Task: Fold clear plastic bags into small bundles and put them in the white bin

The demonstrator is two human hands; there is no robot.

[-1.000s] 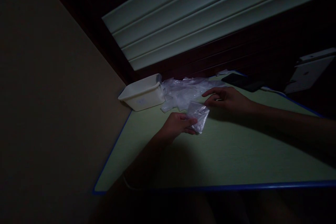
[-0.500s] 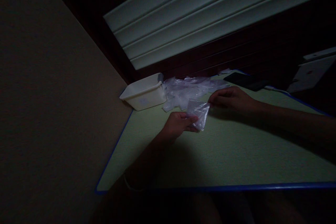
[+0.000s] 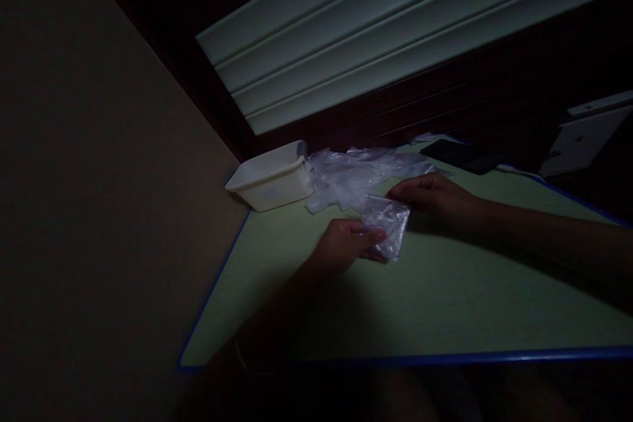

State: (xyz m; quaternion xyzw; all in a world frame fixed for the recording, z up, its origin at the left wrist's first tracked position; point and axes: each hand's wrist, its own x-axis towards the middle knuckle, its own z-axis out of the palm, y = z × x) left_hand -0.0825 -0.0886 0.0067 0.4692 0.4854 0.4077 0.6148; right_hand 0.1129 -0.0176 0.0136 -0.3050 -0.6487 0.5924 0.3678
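Observation:
A small, square, clear plastic bag is held over the table. My left hand grips its left side, thumb on top and fingers underneath. The fingers of my right hand are pinched at the bag's top edge; whether they hold the edge itself is hard to tell in the dim light. Behind the hands lies a spread pile of clear plastic bags. Left of the pile stands a white plastic bin, its inside mostly hidden.
The green table has a blue edge. A dark flat object lies at the back right, near a pale cable. A wall runs along the left, and slatted panels rise behind.
The held bag and my left hand have moved slightly right and nearer. My right hand has shifted slightly left, from the bag's upper right corner along its top edge.

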